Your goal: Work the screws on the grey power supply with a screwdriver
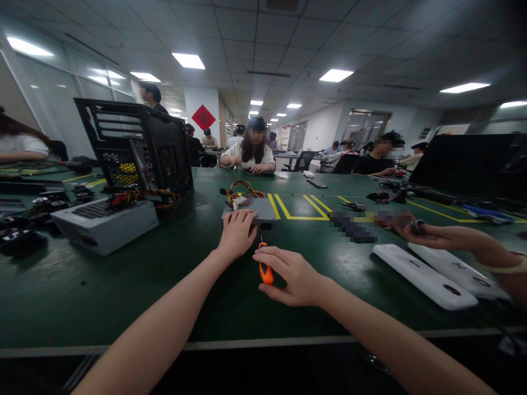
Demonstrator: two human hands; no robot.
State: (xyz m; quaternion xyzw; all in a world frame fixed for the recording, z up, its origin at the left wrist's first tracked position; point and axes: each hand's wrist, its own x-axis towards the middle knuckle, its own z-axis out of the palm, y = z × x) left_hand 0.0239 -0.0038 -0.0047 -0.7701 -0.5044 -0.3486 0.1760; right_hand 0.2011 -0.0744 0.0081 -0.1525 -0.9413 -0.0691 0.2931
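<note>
A grey metal computer power supply (259,208) lies on the green table in front of me, with a bundle of coloured cables (245,189) behind it. My left hand (237,233) rests on its left top edge, fingers bent over the casing. Closer to me, my right hand (290,274) holds an orange-handled screwdriver (267,274) between thumb and fingers. The thin shaft points away from me at the near face of the power supply, by its socket. Whether the tip touches a screw I cannot tell.
On the left are a second power supply (105,222) and an open black computer case (144,145). White devices (424,274) lie on the right, beside another person's hand (405,227). A dark blurred object (354,226) lies nearby. Another person (249,148) sits across the table.
</note>
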